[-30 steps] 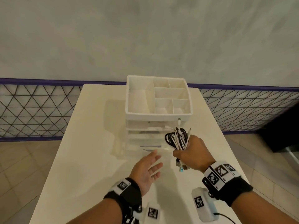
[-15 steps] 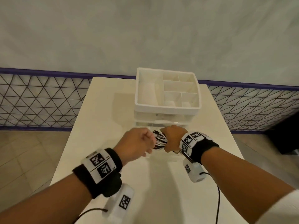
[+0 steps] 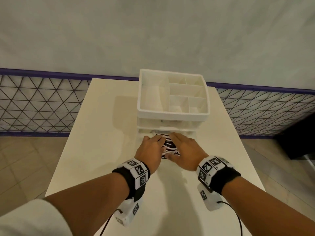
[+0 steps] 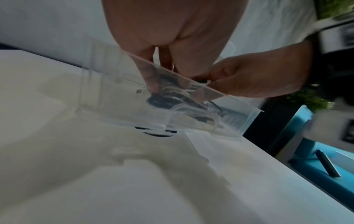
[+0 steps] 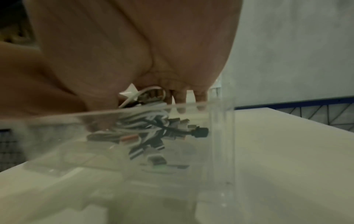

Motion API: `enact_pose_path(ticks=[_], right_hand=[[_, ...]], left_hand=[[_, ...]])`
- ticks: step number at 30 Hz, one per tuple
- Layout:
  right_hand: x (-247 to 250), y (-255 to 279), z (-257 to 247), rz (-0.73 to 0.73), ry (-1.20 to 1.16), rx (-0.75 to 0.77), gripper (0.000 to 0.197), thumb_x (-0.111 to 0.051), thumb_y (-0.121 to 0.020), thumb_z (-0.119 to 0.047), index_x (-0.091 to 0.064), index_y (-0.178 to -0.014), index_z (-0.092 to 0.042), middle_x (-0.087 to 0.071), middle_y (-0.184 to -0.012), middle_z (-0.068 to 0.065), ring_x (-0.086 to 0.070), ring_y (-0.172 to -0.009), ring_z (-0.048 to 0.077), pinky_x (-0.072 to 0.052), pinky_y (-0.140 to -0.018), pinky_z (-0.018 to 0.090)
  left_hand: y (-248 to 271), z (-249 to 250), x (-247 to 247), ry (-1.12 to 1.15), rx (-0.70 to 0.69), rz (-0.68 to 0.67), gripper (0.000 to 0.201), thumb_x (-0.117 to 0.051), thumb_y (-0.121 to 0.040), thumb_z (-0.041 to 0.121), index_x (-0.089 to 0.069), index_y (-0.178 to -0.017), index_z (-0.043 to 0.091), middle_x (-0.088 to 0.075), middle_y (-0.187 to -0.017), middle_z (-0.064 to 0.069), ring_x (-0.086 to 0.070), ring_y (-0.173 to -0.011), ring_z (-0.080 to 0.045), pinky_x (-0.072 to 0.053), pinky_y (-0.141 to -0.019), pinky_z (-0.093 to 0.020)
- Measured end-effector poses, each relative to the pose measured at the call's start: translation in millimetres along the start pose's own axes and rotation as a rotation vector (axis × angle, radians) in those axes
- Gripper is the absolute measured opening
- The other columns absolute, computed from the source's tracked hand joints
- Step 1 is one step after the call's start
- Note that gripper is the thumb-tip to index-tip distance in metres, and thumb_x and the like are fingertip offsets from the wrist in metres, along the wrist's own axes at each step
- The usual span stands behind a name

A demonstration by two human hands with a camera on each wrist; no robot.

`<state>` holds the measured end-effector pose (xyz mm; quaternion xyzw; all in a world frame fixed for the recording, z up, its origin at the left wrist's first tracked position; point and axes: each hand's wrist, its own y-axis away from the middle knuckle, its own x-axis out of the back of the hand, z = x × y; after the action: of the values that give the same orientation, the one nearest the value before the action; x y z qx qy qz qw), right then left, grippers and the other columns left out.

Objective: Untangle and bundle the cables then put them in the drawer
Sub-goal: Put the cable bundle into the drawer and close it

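The bundle of black and white cables [image 3: 169,145] lies low inside the clear drawer [image 4: 239,119], which is pulled out from the bottom of the white organizer [image 3: 173,115]. My left hand [image 3: 157,142] grips the bundle from the left, fingers reaching down into the drawer. My right hand [image 3: 178,144] covers it from the right, with fingers on the far side and thumb on the near side. In the right wrist view, the cable bundle [image 5: 145,125] and its plugs show through the drawer's clear wall [image 5: 220,136]. In the left wrist view the cable bundle [image 4: 168,101] sits under my left hand [image 4: 166,86].
The organizer stands at the far middle of a white table [image 3: 102,150], with open divided compartments on top. A grey wall and a mesh fence [image 3: 34,103] are behind. A teal stand [image 4: 316,166] sits off the table's right side.
Both hands have moved forward and down with the bundle, from just in front of the organizer into the pulled-out drawer. A second ago only the right hand held it.
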<state>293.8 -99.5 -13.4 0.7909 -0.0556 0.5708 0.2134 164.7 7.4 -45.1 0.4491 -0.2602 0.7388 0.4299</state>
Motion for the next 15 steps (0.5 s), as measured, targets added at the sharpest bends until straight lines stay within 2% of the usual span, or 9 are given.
enact_pose_path(ticks=[3, 5, 6, 8, 9, 11, 13, 15], right_hand=[[-5, 28, -11, 0.185, 0.106, 0.089, 0.077, -0.045, -0.094, -0.054, -0.020, -0.156, -0.017, -0.023, -0.165, 0.003, -0.022, -0.152, 0.023, -0.017, -0.123, 0.045], [-13, 37, -21, 0.120, 0.181, 0.124, 0.090, -0.037, -0.091, -0.067, -0.010, -0.159, -0.014, -0.007, -0.169, 0.005, -0.007, -0.156, 0.025, -0.005, -0.123, 0.047], [-20, 38, -25, 0.058, 0.220, 0.121, 0.097, -0.033, -0.090, -0.073, -0.002, -0.159, -0.013, 0.002, -0.168, 0.007, 0.001, -0.156, 0.025, -0.001, -0.124, 0.048], [-35, 36, -28, 0.010, 0.268, 0.097, 0.097, -0.028, -0.093, -0.072, 0.006, -0.158, -0.010, 0.009, -0.166, 0.010, 0.009, -0.155, 0.029, -0.002, -0.125, 0.052], [-40, 33, -27, 0.035, 0.268, 0.085, 0.090, -0.028, -0.097, -0.066, 0.002, -0.157, -0.007, 0.003, -0.167, 0.013, 0.004, -0.155, 0.031, -0.009, -0.125, 0.055], [-43, 28, -28, 0.083, 0.255, 0.055, 0.076, -0.027, -0.100, -0.054, -0.019, -0.155, -0.003, -0.021, -0.164, 0.018, -0.015, -0.153, 0.036, -0.025, -0.120, 0.059], [-45, 23, -25, 0.095, 0.263, 0.065, 0.072, -0.023, -0.099, -0.050, -0.032, -0.151, -0.001, -0.034, -0.159, 0.020, -0.026, -0.149, 0.038, -0.022, -0.119, 0.057], [-46, 21, -21, 0.091, 0.294, 0.093, 0.073, -0.020, -0.098, -0.050, -0.035, -0.150, 0.000, -0.035, -0.157, 0.021, -0.028, -0.148, 0.039, -0.019, -0.116, 0.052]], left_hand=[[-17, -8, -11, -0.053, 0.025, -0.048, 0.042, -0.034, -0.100, 0.028, -0.058, -0.134, 0.022, -0.060, -0.138, 0.005, -0.054, -0.103, -0.026, -0.048, -0.086, -0.040], [-26, -14, -17, -0.078, 0.013, -0.086, 0.046, -0.028, -0.095, 0.033, -0.057, -0.130, 0.027, -0.063, -0.130, 0.008, -0.057, -0.108, -0.023, -0.048, -0.085, -0.040], [-28, -15, -17, -0.089, 0.016, -0.106, 0.044, -0.030, -0.096, 0.031, -0.057, -0.130, 0.025, -0.062, -0.129, 0.006, -0.056, -0.109, -0.023, -0.047, -0.087, -0.039], [-32, -15, -16, -0.119, 0.022, -0.149, 0.039, -0.034, -0.099, 0.025, -0.053, -0.132, 0.019, -0.059, -0.133, 0.000, -0.055, -0.114, -0.026, -0.042, -0.093, -0.036], [-33, -14, -13, -0.134, 0.032, -0.169, 0.039, -0.035, -0.099, 0.022, -0.051, -0.133, 0.016, -0.057, -0.136, -0.003, -0.054, -0.117, -0.027, -0.038, -0.095, -0.034], [-34, -8, -3, -0.104, 0.072, -0.186, 0.037, -0.039, -0.099, 0.018, -0.051, -0.134, 0.011, -0.055, -0.138, -0.007, -0.054, -0.120, -0.029, -0.035, -0.098, -0.034], [-30, -5, 11, 0.008, 0.109, -0.187, 0.038, -0.046, -0.097, 0.015, -0.054, -0.134, 0.008, -0.058, -0.137, -0.011, -0.056, -0.121, -0.031, -0.039, -0.104, -0.035], [-17, -1, 29, 0.167, 0.115, -0.129, 0.036, -0.051, -0.096, 0.014, -0.062, -0.129, 0.009, -0.066, -0.130, -0.011, -0.061, -0.118, -0.030, -0.046, -0.103, -0.039]])
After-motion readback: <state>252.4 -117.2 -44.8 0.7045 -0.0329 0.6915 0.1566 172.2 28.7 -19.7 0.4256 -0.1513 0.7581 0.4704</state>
